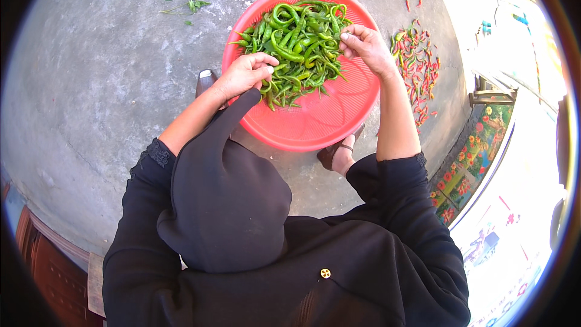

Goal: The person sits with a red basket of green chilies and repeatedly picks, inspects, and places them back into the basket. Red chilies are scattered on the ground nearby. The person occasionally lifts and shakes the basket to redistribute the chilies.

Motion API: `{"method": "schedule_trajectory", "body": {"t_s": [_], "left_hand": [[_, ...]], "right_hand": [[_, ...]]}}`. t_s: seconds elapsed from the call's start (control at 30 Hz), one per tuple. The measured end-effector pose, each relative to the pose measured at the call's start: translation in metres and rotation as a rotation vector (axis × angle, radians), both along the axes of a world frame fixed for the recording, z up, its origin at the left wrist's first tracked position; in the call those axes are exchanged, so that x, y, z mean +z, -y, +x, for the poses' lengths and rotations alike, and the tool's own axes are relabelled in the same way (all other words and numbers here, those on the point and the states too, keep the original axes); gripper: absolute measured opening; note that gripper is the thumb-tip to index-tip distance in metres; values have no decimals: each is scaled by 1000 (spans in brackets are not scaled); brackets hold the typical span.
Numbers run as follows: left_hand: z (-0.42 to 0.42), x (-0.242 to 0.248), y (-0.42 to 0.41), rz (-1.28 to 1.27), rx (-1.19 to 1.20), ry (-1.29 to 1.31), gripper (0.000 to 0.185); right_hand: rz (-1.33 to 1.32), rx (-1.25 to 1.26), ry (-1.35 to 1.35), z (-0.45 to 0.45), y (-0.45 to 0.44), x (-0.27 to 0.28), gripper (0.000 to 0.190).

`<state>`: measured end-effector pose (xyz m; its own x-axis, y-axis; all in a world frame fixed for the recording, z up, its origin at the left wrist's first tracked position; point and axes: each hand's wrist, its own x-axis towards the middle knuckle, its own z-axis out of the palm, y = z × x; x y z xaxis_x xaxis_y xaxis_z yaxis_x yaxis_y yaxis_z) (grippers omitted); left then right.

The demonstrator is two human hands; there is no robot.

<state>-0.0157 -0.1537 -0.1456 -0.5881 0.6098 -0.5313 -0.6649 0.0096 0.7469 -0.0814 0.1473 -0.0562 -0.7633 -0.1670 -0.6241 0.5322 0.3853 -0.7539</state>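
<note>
A round red plastic basket (313,138) with a perforated base lies before me. Green chili peppers (295,50), many long and curled, are heaped over its far and left part. My left hand (247,72) is over the heap's left edge, fingers bent against the peppers; whether it grips one is hidden. The tip of a black cloth (236,118) hangs just below that hand. At the heap's right edge, my right hand (366,49) has thumb and forefinger pinched close to the peppers. What lies between those fingertips is too small to tell.
Small red and green chilies (415,68) are spread on the concrete floor (113,77) right of the basket. Loose green leaves (195,2) lie at the far left. My sandalled foot (342,156) shows under the basket's near edge. A flowered panel (472,163) runs along the right.
</note>
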Motion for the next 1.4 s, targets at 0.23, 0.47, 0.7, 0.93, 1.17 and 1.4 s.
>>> {"method": "schedule_trajectory", "body": {"t_s": [0.23,0.47,0.7,0.93,1.17,1.4], "left_hand": [[-8,26,2,162,112,-150,57],[-25,56,-14,140,-116,-275,83],[-16,39,-14,174,-120,-138,47],[-18,46,-14,72,-120,-75,36],[-17,53,-14,66,-181,-80,31],[-18,58,-13,-218,-295,-425,26]], "right_hand": [[-170,88,158,26,32,17,13],[-410,73,220,38,71,17,16],[-548,-122,199,40,61,16,15],[-563,-171,130,41,68,10,14],[-726,-274,368,48,73,-3,10],[-233,105,276,47,70,9,15]]}}
